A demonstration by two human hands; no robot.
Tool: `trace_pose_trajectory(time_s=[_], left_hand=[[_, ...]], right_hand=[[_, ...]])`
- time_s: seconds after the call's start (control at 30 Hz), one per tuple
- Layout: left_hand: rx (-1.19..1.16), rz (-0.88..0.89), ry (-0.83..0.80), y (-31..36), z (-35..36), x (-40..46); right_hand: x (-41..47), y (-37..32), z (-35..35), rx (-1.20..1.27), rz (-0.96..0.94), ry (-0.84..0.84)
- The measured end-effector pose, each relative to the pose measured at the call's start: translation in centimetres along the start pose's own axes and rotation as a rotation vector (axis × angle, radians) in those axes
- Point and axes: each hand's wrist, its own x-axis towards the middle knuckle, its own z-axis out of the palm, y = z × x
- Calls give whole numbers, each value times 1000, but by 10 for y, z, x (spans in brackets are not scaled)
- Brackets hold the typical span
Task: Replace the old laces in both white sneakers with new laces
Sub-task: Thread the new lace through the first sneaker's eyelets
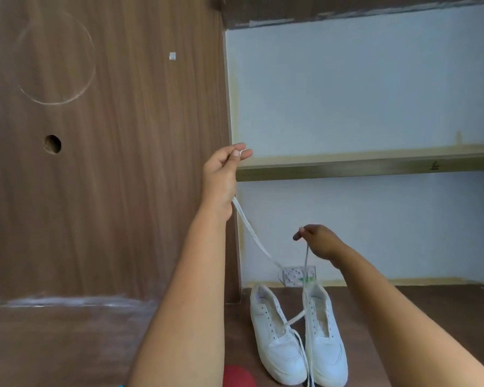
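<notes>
Two white sneakers stand side by side on the brown table, toes toward me: the left sneaker [277, 336] and the right sneaker [326, 339]. A white lace [252, 230] rises taut from the shoes. My left hand [224, 174] is raised high and pinches one end of it between thumb and fingers. My right hand [317, 241] hovers lower above the right sneaker and pinches another strand that drops straight down. A stretch of lace crosses from the left shoe's eyelets to the right shoe, and loose ends hang down between the toes.
A wood-grain panel [109, 163] with a round hole stands on the left. Behind the shoes are a pale wall and a shelf [375, 167]. A small clear packet [298, 275] leans against the wall behind the sneakers. Something red [238, 377] shows at the bottom edge.
</notes>
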Motion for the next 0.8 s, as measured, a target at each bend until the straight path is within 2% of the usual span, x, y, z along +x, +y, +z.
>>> trace_pose_trajectory(time_s=[0.2, 0.4, 0.6, 0.8], left_hand=[[-43, 104, -49, 38, 20, 18], [-64, 224, -63, 79, 47, 29], [-37, 307, -61, 110, 70, 35], [55, 372, 4, 121, 87, 37]], right_hand=[[-11, -112, -105, 207, -299, 264], [-28, -188, -164, 393, -504, 442], [-41, -215, -179, 342, -542, 465], [-45, -212, -185, 558, -546, 460]])
